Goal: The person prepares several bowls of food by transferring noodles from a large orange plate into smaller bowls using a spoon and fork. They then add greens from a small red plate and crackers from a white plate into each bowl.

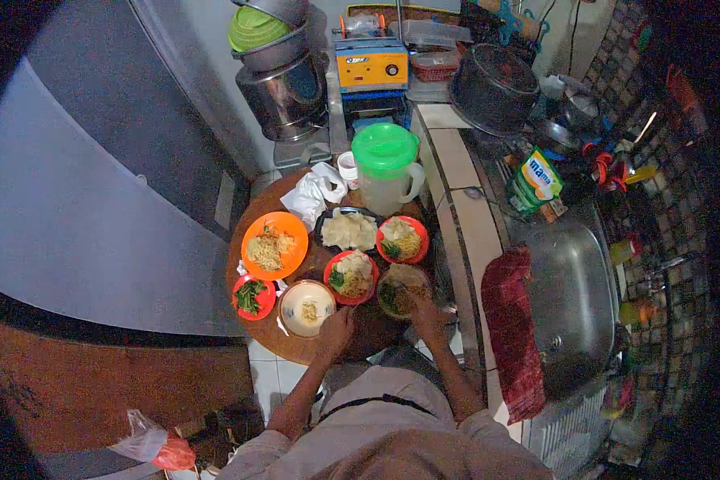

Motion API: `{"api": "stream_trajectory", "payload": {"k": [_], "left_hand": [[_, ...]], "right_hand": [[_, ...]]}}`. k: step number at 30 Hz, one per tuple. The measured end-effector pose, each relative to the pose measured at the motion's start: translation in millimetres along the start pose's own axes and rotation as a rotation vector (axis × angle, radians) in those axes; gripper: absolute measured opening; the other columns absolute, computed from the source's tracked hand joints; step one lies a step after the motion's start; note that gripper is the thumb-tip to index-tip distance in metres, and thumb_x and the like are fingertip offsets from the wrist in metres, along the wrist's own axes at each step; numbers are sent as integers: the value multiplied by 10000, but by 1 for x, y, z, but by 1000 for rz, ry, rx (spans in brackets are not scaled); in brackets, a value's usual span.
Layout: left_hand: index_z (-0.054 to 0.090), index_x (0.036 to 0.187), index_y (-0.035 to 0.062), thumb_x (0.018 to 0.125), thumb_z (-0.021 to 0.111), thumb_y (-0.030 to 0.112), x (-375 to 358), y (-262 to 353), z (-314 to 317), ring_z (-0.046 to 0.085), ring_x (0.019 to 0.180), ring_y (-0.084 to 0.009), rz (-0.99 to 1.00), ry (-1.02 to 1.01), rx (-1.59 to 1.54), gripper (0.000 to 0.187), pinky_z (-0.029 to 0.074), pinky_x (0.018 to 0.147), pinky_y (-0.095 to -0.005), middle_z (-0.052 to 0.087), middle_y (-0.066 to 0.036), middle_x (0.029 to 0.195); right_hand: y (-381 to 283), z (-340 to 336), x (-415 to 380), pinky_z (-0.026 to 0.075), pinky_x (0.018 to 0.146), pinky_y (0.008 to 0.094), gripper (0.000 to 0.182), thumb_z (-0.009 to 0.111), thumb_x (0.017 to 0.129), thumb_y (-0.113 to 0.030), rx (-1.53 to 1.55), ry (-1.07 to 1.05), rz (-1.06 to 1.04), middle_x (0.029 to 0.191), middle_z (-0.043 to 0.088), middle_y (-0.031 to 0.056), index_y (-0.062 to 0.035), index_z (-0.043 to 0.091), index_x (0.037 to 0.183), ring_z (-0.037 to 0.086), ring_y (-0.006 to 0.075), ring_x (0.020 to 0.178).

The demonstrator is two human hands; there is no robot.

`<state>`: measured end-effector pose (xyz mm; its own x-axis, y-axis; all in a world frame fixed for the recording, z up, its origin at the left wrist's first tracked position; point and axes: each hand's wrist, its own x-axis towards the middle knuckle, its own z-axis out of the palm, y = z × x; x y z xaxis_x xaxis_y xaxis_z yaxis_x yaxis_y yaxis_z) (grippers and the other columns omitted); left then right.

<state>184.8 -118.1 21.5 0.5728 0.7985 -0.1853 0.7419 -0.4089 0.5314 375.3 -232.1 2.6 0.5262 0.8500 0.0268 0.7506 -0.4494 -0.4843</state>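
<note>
Nearest, the left hand (338, 326) came in over the right edge of a cream bowl (298, 298) that held a small heap of noodles; its fingers looked curled, but I could not tell whether the grip was pinching anything. The right hand (427, 314) was at the near right edge of a brownish bowl (381, 294) of noodles and greens, its grip too dim to say whether it was pressed on the rim or on something else. Both bowls sat on the near part of the round tabletop (286, 346). The brownish bowl was the likelier trouble: a hard push down on that edge could have tipped it, and a tug sideways could have spilled noodles. A small red plate (270, 304) of greens lay left of the cream bowl, near the tabletop's edge, where a knock might have sent it over. Just beyond the hands, a red bowl (342, 300) filled the space between, so a careless wrist could have bumped it. Farther off were an orange plate (298, 230) of noodles, another red bowl (424, 234), and a green-lidded jug (382, 178).
</note>
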Motion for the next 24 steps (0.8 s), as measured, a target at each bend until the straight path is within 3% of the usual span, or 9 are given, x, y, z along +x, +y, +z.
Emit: {"api": "stream_trajectory", "payload": {"k": [1, 8, 10, 13, 16, 20, 24], "left_hand": [[524, 844, 35, 842, 397, 243, 1, -4, 4, 550, 692, -373, 1, 0, 0, 244, 419, 614, -474, 567, -205, 726], [538, 836, 41, 842, 402, 256, 0, 1, 1, 554, 683, -369, -12, 3, -21, 254, 422, 612, -472, 567, -199, 709], [542, 837, 41, 843, 402, 256, 0, 1, 1, 554, 682, -367, -38, -18, -12, 256, 421, 614, -472, 567, -199, 708], [548, 837, 39, 849, 389, 262, -1, -2, 3, 554, 691, -370, -24, -15, -21, 275, 419, 627, -474, 569, -200, 717], [550, 855, 37, 850, 382, 270, 1, -6, 7, 556, 703, -367, -76, -76, 36, 288, 421, 641, -472, 572, -201, 729], [549, 862, 35, 846, 386, 269, -2, -9, 10, 558, 707, -368, 29, 13, -18, 286, 426, 647, -471, 572, -205, 727], [549, 859, 33, 832, 404, 259, -3, 3, -1, 558, 700, -370, 15, 12, -51, 270, 429, 637, -467, 572, -205, 719]], "right_hand": [[3, 3, 0, 439, 715, 432, 364, 474, 739, -99, 93, 58, -41, 876, 572, 180, -142, 530, 1096, 551, 341, 784], [8, 17, 8, 440, 711, 432, 291, 455, 777, -140, 48, -40, 51, 888, 581, 177, -121, 555, 1050, 557, 333, 799], [17, 21, 8, 440, 691, 438, 275, 467, 782, -163, 13, -211, 204, 859, 585, 172, -126, 560, 1038, 559, 337, 780], [20, 18, 1, 436, 652, 445, 247, 461, 791, -181, 18, -48, 37, 837, 582, 180, -120, 571, 1002, 559, 349, 756], [-7, -15, 6, 436, 645, 442, 239, 465, 782, -183, 49, -65, 138, 831, 578, 184, -104, 574, 979, 557, 355, 747], [21, 31, 15, 434, 650, 445, 251, 451, 788, -185, 55, -112, 177, 826, 576, 186, -100, 563, 995, 554, 364, 736], [33, 50, 7, 437, 674, 441, 256, 435, 814, -223, 145, -121, 58, 844, 577, 193, -104, 568, 998, 556, 362, 753]]}}
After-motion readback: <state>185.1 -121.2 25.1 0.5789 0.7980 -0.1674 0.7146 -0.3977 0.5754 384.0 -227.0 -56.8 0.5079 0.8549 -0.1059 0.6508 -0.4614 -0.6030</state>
